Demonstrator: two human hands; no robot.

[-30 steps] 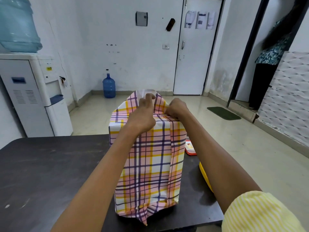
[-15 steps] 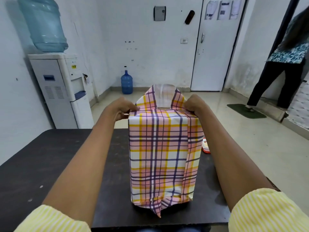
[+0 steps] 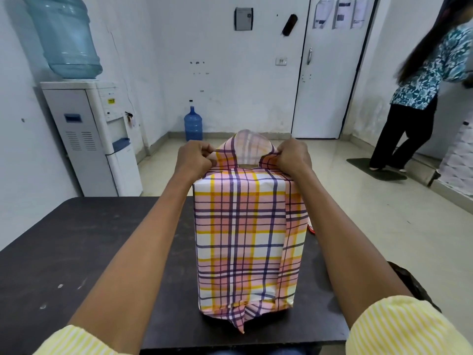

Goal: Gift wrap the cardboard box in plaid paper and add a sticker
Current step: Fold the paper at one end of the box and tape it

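Plaid paper (image 3: 245, 242) covers upright box; left hand (image 3: 195, 160), right hand (image 3: 294, 157) pinch top flaps (both clenched).

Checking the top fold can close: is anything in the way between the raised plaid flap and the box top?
Nothing visible does. The left hand and right hand pinch side folds of the plaid paper, beside the raised flap.

Wearing pale yellow with thin white stripes, going by the left sleeve (image 3: 76, 342) and the right sleeve (image 3: 399, 329). Both pushed up to around the elbow, edges kinda soft and rumpled. Bare from there all the way down to the left hand (image 3: 195, 158) and right hand (image 3: 294, 156). Also showing a sliver of blue fabric (image 3: 256, 352) at the very bottom edge, too little to say what exactly.
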